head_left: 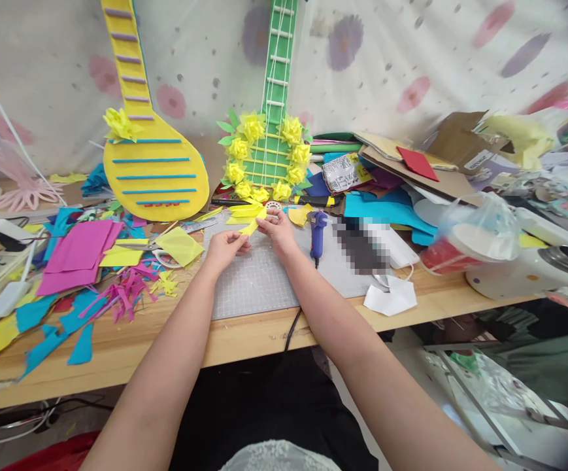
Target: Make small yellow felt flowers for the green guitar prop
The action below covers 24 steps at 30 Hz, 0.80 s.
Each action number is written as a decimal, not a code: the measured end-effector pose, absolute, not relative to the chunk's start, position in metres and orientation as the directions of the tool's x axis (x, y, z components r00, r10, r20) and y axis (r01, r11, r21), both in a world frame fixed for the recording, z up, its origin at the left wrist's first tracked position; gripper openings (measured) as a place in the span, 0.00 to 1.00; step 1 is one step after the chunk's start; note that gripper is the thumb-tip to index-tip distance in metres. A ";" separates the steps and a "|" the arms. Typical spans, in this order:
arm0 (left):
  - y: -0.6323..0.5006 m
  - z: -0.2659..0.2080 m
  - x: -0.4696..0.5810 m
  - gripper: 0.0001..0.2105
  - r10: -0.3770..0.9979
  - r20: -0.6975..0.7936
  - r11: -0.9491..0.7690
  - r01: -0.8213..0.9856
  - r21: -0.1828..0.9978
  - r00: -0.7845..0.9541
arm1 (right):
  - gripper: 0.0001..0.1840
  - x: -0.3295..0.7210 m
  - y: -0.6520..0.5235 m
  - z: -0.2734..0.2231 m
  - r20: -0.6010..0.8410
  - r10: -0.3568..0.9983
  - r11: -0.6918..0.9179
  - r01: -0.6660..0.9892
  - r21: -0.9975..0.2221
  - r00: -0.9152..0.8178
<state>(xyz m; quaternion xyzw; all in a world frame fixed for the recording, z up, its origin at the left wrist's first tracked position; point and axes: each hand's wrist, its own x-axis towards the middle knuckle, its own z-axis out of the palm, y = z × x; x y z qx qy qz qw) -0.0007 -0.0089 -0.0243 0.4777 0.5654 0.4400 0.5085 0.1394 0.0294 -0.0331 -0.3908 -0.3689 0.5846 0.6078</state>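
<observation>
Pinching a yellow strip (251, 227) in the right grip (278, 231) above the gray mat (254, 288) on the counter (146, 350); holding the left grip (225, 250) curled at its near end, cannot tell whether pinching too. Facing a green instrument (274, 116), blue glue gun (317, 239) at right.
</observation>
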 end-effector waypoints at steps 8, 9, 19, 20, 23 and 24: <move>-0.006 -0.037 0.009 0.15 0.997 -0.059 0.060 0.024 0.998 -0.039 | 0.30 0.125 0.015 -0.025 -0.084 0.979 -0.158 -0.426 -0.891 -0.187; -0.006 -0.036 0.009 0.15 0.997 -0.068 0.068 0.020 0.997 -0.036 | 0.30 0.124 0.014 -0.026 -0.105 0.976 -0.177 -0.417 -0.891 -0.190; -0.013 -0.027 0.006 0.15 0.982 -0.188 0.187 0.018 0.982 0.036 | 0.10 0.146 0.025 -0.025 -0.163 0.986 -0.151 -0.497 -0.855 -0.018; -0.012 -0.027 0.005 0.15 0.980 -0.193 0.192 0.022 0.981 0.043 | 0.08 0.147 0.026 -0.025 -0.166 0.986 -0.146 -0.506 -0.850 -0.006; -0.012 -0.025 0.003 0.14 0.976 -0.211 0.210 0.023 0.977 0.053 | 0.04 0.146 0.028 -0.026 -0.176 0.984 -0.131 -0.520 -0.844 0.038; -0.012 -0.024 0.003 0.14 0.974 -0.222 0.221 0.020 0.975 0.056 | 0.04 0.145 0.029 -0.026 -0.178 0.982 -0.121 -0.522 -0.844 0.060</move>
